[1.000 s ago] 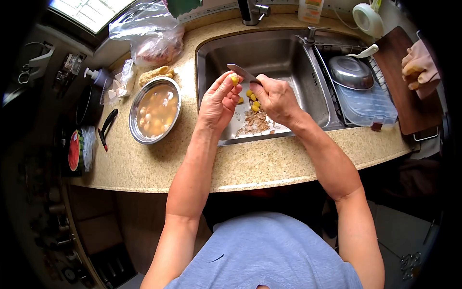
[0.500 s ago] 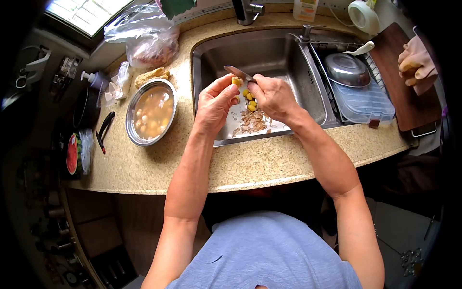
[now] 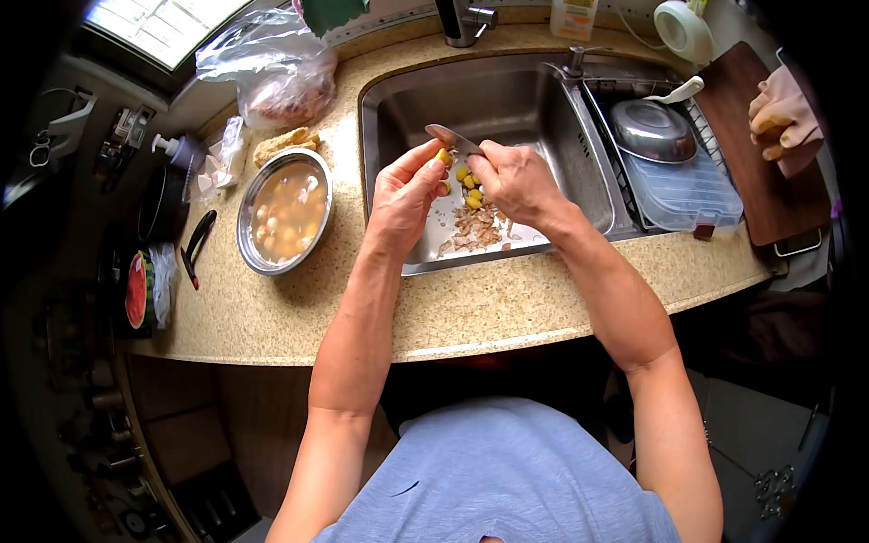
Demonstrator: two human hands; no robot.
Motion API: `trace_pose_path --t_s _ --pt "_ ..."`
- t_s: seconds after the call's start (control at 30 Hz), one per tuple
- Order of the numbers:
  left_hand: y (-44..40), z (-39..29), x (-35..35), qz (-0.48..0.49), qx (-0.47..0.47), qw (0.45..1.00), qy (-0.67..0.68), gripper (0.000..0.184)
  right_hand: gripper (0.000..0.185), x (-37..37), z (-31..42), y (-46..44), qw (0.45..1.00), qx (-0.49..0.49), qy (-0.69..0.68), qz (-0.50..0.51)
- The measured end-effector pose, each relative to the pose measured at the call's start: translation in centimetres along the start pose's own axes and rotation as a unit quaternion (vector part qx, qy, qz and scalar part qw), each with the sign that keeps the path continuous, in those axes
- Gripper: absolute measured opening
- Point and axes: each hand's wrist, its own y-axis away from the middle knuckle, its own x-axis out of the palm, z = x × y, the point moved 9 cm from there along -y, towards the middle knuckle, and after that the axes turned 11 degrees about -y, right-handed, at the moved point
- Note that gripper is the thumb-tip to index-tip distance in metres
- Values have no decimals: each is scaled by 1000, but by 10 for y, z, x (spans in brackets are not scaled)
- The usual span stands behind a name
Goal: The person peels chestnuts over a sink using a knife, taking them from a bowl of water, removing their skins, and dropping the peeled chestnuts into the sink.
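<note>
Between my left thumb and fingertips is a small yellow chestnut (image 3: 443, 157), held over the sink (image 3: 414, 100). My left hand (image 3: 405, 190) is closed on it. The knife (image 3: 451, 138) sits in the grip of my right hand (image 3: 518, 181), its blade pointing left beside the chestnut. Below, several yellow peeled chestnuts (image 3: 473, 197) and thin brown peelings (image 3: 477, 231) lie in the sink. To the left, a metal bowl (image 3: 250, 262) on the counter holds cloudy brownish water with round pale and brown pieces in it.
Behind the bowl stands a clear plastic bag (image 3: 281, 86). A black-handled peeler-like tool (image 3: 195, 249) lies left of the bowl. A dish rack on the right carries a metal bowl (image 3: 654, 129) and a clear plastic lid (image 3: 683, 195). The faucet (image 3: 463, 25) rises behind the sink.
The chestnut has turned slightly in my left fingers, and the knife has shifted a little. The bowl and the pieces in the sink look the same.
</note>
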Motion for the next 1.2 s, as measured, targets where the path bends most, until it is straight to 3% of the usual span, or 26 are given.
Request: trace_pose_path --t_s 0.07,0.2,0.3,0.4,0.5,0.77,1.03,1.1,1.2 --pt "-2 2 -3 -5 5 1000 -4 30 29 2 -1 0 998 42 -37 34" --pt "-2 2 -2 15 15 1000 -11 30 30 10 -8 1 998 36 -24 43" --pt "-2 1 0 -4 -1 1000 7 28 30 2 -20 -1 994 107 -2 20" --pt "-1 -1 5 -3 -2 1000 -2 26 21 -2 4 2 966 74 -247 -31" --pt "-1 -1 13 18 1 1000 -10 27 18 -2 1 2 973 85 -213 -19" --pt "-5 12 -1 17 -49 997 50 30 14 -13 -19 -1 980 67 -155 -107" --pt "-5 23 -11 -25 -119 986 113 27 17 3 -20 -1 986 100 -133 -14" --pt "-4 36 -25 -89 -169 978 82 24 19 4 -21 0 987 105 -119 -10" --pt "-1 38 -42 -168 -162 969 76 19 20 2 -23 0 987 112 -113 -12"
